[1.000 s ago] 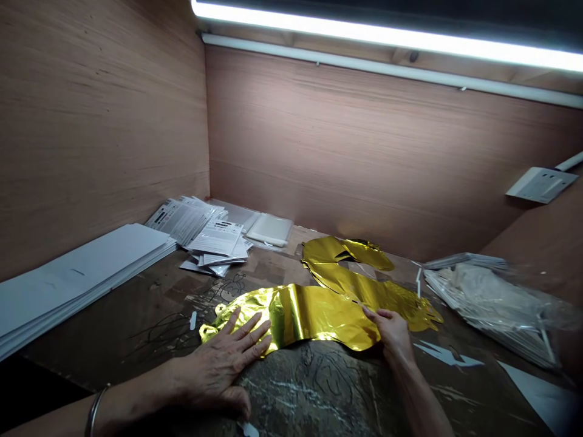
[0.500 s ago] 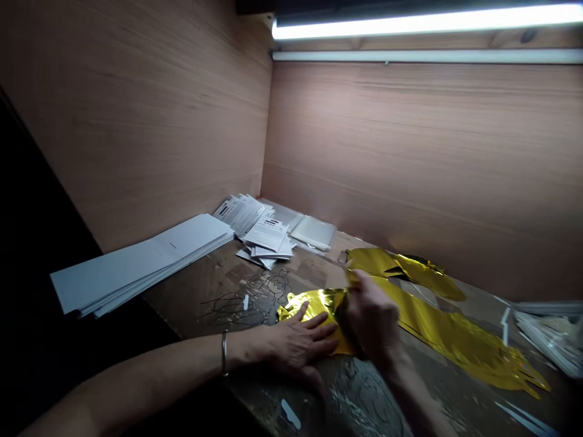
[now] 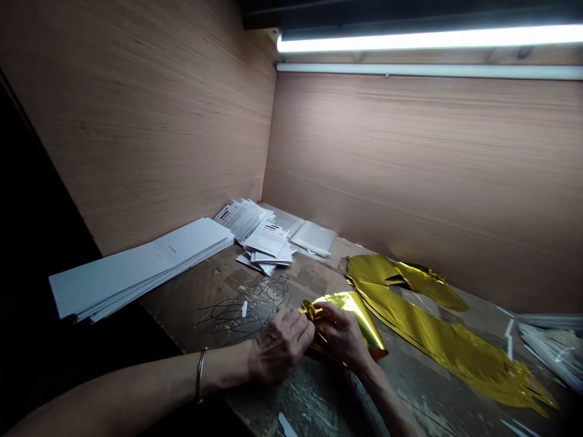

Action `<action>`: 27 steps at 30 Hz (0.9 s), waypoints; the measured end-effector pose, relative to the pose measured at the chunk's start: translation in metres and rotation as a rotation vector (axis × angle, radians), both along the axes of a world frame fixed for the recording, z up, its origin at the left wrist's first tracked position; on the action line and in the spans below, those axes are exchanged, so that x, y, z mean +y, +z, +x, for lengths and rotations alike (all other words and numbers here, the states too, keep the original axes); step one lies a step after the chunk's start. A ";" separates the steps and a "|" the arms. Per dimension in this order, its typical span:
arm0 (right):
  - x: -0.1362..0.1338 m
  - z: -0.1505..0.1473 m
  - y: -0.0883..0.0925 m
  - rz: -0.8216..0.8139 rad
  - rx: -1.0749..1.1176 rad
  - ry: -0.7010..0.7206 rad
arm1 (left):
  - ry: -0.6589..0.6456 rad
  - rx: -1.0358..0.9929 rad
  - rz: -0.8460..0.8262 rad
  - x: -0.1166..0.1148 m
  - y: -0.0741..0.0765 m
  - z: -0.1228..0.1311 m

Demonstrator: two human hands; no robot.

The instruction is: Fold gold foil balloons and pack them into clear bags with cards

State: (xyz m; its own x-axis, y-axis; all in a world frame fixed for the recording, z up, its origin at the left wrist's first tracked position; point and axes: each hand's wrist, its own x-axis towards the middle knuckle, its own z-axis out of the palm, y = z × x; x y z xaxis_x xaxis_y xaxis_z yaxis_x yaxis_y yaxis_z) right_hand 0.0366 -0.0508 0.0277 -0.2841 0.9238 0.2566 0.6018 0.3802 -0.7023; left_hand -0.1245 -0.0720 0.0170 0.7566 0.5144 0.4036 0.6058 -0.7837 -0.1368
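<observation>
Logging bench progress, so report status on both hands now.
Left hand and right hand together on rolled gold foil balloon. Nothing in the way; to their right, flat gold foil piece, not touching them.

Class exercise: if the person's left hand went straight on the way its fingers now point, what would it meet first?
The rolled gold foil: the left hand has its fingers on the foil's near end, so it would meet this at once. Depth is hard to judge from this one view.
</observation>
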 end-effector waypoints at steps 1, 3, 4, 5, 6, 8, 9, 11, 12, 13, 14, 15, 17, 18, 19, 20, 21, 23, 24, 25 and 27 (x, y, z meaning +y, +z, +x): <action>-0.005 -0.002 0.000 0.018 -0.023 0.013 | 0.048 -0.008 -0.014 0.002 0.000 -0.002; -0.015 -0.004 0.001 0.087 -0.127 0.057 | 0.060 -0.014 -0.034 0.007 0.001 -0.003; -0.020 -0.005 0.001 0.131 -0.194 0.080 | 0.046 -0.015 -0.033 0.009 0.001 -0.002; -0.025 -0.004 0.002 0.170 -0.250 0.102 | 0.026 -0.021 -0.031 0.011 0.001 -0.001; -0.029 -0.003 0.003 0.193 -0.284 0.120 | 0.009 -0.032 -0.034 0.013 0.000 0.002; -0.038 0.001 0.003 0.193 -0.274 0.144 | -0.015 -0.067 -0.059 0.014 0.000 0.007; -0.042 0.003 0.002 0.191 -0.252 0.148 | -0.027 -0.084 -0.081 0.013 0.000 0.010; -0.050 0.006 -0.005 0.216 -0.215 0.127 | -0.053 -0.100 -0.133 0.010 0.000 0.016; -0.053 0.007 -0.009 0.245 -0.206 0.097 | -0.065 -0.098 -0.160 0.008 0.002 0.018; -0.056 0.008 -0.013 0.280 -0.201 0.065 | -0.077 -0.089 -0.186 0.005 0.005 0.020; -0.058 0.008 -0.018 0.312 -0.201 0.036 | -0.082 -0.071 -0.215 0.003 0.010 0.022; -0.059 0.009 -0.022 0.341 -0.208 0.015 | -0.079 -0.051 -0.245 0.000 0.017 0.022; -0.061 0.011 -0.026 0.387 -0.256 -0.012 | -0.054 -0.047 -0.303 -0.001 0.037 0.023; -0.062 0.012 -0.027 0.406 -0.300 -0.007 | -0.050 -0.076 -0.335 0.001 0.049 0.023; -0.062 0.013 -0.026 0.425 -0.352 0.009 | -0.067 -0.123 -0.369 0.005 0.060 0.025; -0.063 0.014 -0.025 0.444 -0.404 0.033 | -0.117 -0.176 -0.405 0.011 0.069 0.027; -0.063 0.015 -0.024 0.467 -0.450 0.065 | -0.203 -0.213 -0.441 0.018 0.075 0.031; -0.065 0.015 -0.022 0.506 -0.500 0.117 | -0.399 -0.198 -0.494 0.036 0.074 0.043; -0.065 0.015 -0.021 0.514 -0.503 0.125 | -0.470 -0.159 -0.519 0.045 0.068 0.049; -0.066 0.015 -0.020 0.516 -0.491 0.124 | -0.512 -0.115 -0.553 0.054 0.058 0.055; -0.064 0.015 -0.019 0.500 -0.411 0.090 | -0.526 -0.066 -0.640 0.070 0.035 0.064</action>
